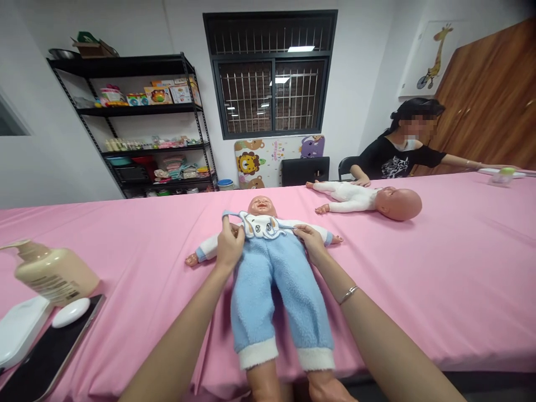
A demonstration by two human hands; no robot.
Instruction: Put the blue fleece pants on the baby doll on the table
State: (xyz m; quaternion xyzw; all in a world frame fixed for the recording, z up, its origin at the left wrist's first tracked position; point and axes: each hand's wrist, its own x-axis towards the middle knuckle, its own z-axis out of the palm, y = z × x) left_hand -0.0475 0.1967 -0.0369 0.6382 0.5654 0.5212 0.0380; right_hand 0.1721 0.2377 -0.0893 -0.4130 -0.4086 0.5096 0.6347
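Between your fingers point(229, 237) sits a doll point(268, 268) in pale blue fleece overalls point(272, 285) with white cuffs, plus a white bib point(262, 226) with blue trim and a grey elephant print, all on a plain pink tablecloth point(439, 268). Far left of your fingers: a beige pump bottle point(52, 272) with dark label print, a white oval dish point(70, 312), a black tray point(46, 354). Beyond your right fingers, a second doll point(364, 198) wears white.

Bare forearms, no sleeves; a thin silver bracelet point(348, 294) on the right wrist.
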